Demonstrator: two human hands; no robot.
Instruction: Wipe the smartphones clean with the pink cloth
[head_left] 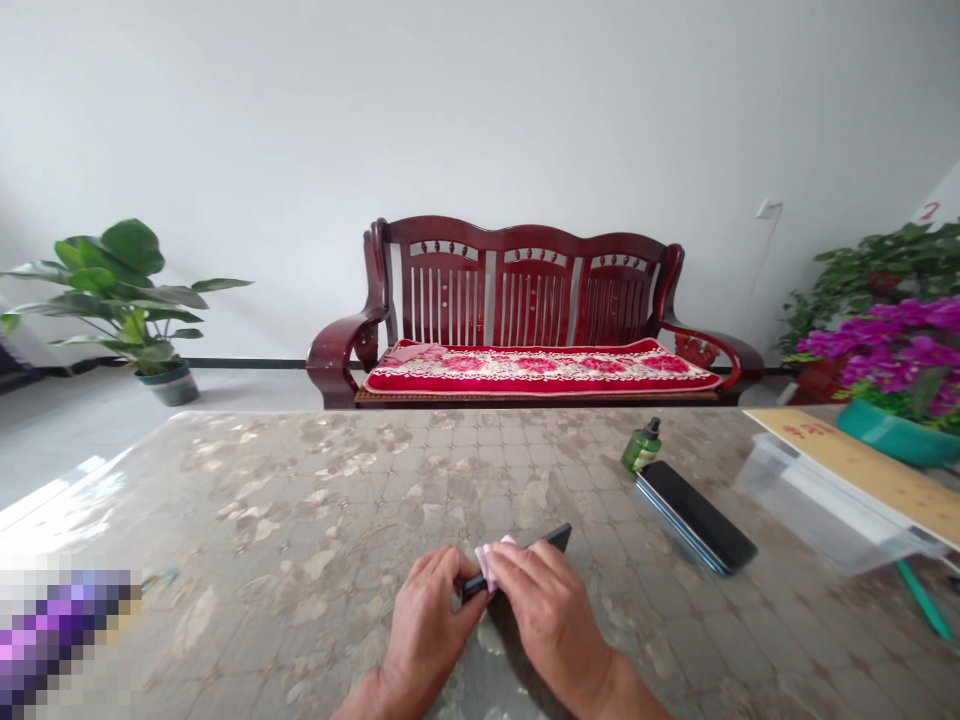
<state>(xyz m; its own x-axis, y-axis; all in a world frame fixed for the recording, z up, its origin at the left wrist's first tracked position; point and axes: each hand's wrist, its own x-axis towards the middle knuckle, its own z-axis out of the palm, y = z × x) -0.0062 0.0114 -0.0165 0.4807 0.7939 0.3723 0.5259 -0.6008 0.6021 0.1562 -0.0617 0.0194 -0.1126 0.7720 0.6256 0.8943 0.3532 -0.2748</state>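
Low in the middle of the head view, my left hand (431, 612) is closed on the near end of a dark, thin slab that looks like a phone (557, 538). Its far corner sticks out beyond my right fingers, and most of its face is hidden. My right hand (551, 605) pinches a small pale pink cloth (487, 564) against the phone. Both hands are just above the patterned tabletop (300, 560). To their right lies a stack of phones (697, 515), the top one with a black screen.
Behind the stack stands a small green bottle (642, 445) with a black cap. A clear plastic box (817, 520), a tan board (862, 465), a green pen-like stick (922, 600) and a teal flower pot (900, 435) occupy the right. A wooden bench (525, 245) is beyond the table.
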